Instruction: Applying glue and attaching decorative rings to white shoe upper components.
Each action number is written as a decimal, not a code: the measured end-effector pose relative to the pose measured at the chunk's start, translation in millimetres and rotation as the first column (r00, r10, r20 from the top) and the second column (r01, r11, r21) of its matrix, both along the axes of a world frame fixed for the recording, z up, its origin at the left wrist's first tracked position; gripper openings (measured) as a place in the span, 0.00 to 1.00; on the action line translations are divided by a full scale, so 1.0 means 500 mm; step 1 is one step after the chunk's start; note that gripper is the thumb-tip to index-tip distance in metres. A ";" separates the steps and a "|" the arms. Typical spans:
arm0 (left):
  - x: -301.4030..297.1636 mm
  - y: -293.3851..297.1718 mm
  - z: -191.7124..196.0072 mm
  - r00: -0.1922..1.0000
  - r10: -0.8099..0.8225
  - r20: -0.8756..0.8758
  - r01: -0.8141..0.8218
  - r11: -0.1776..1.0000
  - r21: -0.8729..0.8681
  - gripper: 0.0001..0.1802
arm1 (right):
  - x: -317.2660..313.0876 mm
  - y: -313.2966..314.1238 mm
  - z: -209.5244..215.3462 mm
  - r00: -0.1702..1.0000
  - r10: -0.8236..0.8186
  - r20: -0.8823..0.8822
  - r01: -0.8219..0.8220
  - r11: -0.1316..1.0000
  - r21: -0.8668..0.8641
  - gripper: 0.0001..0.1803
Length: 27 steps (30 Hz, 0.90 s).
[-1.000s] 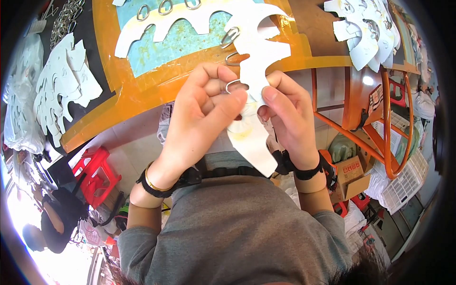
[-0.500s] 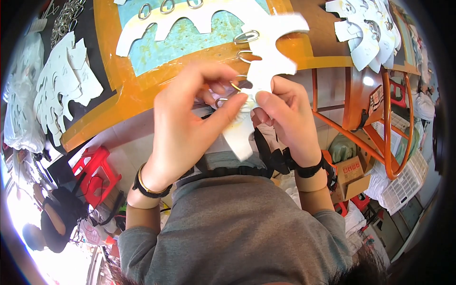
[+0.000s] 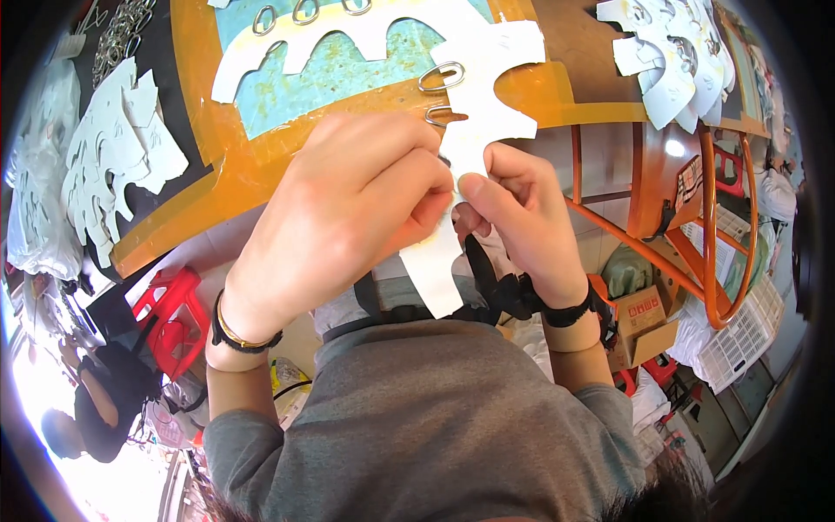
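White piece (image 3: 481, 104) partly hidden (by left hand (image 3: 348, 198)), metal links (image 3: 123, 39) cut off

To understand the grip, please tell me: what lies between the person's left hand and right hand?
In the head view, a narrow part of the white scalloped sheet lies between the left hand and the right hand.

Flat white cut-out strip (image 3: 478, 109), right edge scalloped, stretches from over the tabletop (image 3: 557, 83) toward the waist, lower end tapering. Two silver oval wire rings (image 3: 440, 89) sit apart along its upper left edge. Midsection pinched by right hand (image 3: 531, 209), partly hidden behind left hand (image 3: 344, 204).
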<state>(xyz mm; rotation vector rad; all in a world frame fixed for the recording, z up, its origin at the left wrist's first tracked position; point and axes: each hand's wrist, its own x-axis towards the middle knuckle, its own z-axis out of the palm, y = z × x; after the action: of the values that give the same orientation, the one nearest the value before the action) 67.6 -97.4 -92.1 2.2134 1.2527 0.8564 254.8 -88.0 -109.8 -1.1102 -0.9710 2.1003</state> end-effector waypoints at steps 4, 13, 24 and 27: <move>0.001 0.003 -0.006 1.000 -0.026 -0.004 0.026 1.000 0.011 0.14 | 0.001 0.003 0.001 0.998 0.043 0.056 -0.046 0.997 0.056 0.12; -0.004 0.015 -0.024 0.992 -0.097 -0.076 0.111 0.970 0.216 0.16 | 0.000 0.007 -0.011 1.000 0.003 -0.021 -0.004 0.999 -0.046 0.12; -0.027 0.017 -0.043 0.979 -0.171 -0.111 0.198 0.925 0.325 0.14 | 0.002 0.004 -0.027 0.998 -0.040 -0.046 0.037 0.996 -0.081 0.12; -0.041 0.008 -0.030 0.987 -0.149 -0.063 0.161 0.939 0.303 0.11 | -0.001 0.002 -0.021 1.000 0.004 -0.005 -0.004 0.998 -0.059 0.13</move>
<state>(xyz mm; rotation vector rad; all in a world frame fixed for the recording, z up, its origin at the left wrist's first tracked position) 47.3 -93.6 -107.1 2.5448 0.9987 1.0056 254.2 -87.2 -120.3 -1.1324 -0.9151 2.1463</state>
